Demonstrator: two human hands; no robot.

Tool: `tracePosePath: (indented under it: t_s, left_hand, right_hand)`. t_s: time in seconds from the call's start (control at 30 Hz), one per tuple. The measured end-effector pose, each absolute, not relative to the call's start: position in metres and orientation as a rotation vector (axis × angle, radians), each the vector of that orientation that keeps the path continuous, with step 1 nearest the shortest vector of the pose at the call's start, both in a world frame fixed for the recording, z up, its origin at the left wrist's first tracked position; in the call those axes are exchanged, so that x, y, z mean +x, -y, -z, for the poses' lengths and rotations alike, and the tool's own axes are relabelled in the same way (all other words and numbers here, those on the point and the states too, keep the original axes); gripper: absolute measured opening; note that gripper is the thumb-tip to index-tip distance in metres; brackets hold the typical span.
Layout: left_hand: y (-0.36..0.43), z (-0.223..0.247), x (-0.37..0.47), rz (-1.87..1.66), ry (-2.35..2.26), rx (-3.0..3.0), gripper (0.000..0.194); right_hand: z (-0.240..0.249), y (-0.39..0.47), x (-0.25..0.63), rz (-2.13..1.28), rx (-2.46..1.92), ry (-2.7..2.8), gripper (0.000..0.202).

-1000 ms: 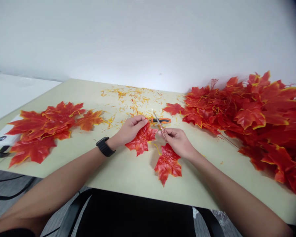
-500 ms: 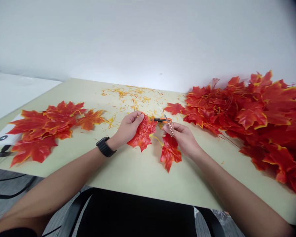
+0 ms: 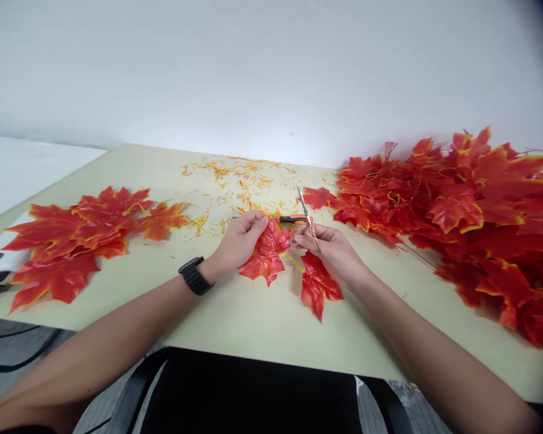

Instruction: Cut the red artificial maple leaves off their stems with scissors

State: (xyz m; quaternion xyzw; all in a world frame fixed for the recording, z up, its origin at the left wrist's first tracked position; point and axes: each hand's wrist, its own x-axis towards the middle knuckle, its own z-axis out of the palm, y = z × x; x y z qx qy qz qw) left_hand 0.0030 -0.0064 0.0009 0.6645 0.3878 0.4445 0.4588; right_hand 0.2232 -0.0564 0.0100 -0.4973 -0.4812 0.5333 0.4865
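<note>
My left hand [image 3: 242, 239] pinches the upper edge of a red artificial maple leaf [image 3: 268, 250] between thumb and fingers. A thin yellow stem [image 3: 294, 261] runs from it toward a second red leaf [image 3: 319, 280], which hangs just below my right hand [image 3: 332, 247]. In that hand is a slim pair of metal scissors [image 3: 304, 208], silver and copper-coloured, pointing up and away; its handle is partly hidden by the fingers. Behind the leaf, a tool with an orange and black handle [image 3: 294, 219] lies on the table.
Yellow and orange trimmings [image 3: 248, 181] are scattered over the back of the table [image 3: 199, 319]. Several leaves [image 3: 104, 217] lie at left, partly over a white device [image 3: 0, 250] with a black cable. At right a large heap of red leaves [image 3: 457, 211] stands against the wall.
The held leaf and the second leaf have shifted slightly right and down. The scissors have turned to point more upright. The whole view has moved a little.
</note>
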Motion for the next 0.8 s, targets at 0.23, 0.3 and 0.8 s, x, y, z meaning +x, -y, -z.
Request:
tracePosePath:
  t_s: [0.23, 0.3, 0.8]
  left_hand:
    - [0.017, -0.002, 0.009, -0.973, -0.89, 1.672, 0.034]
    - [0.018, -0.005, 0.007, -0.908, -0.841, 1.689, 0.038]
    - [0.018, -0.004, 0.006, -0.799, -0.688, 1.92, 0.022]
  right_hand:
    - [-0.011, 0.061, 0.221, -1.335, -1.254, 1.168, 0.047]
    - [-0.011, 0.06, 0.223, -1.312, -1.258, 1.187, 0.048]
    - [-0.017, 0.065, 0.216, -1.308, -1.217, 1.215, 0.053]
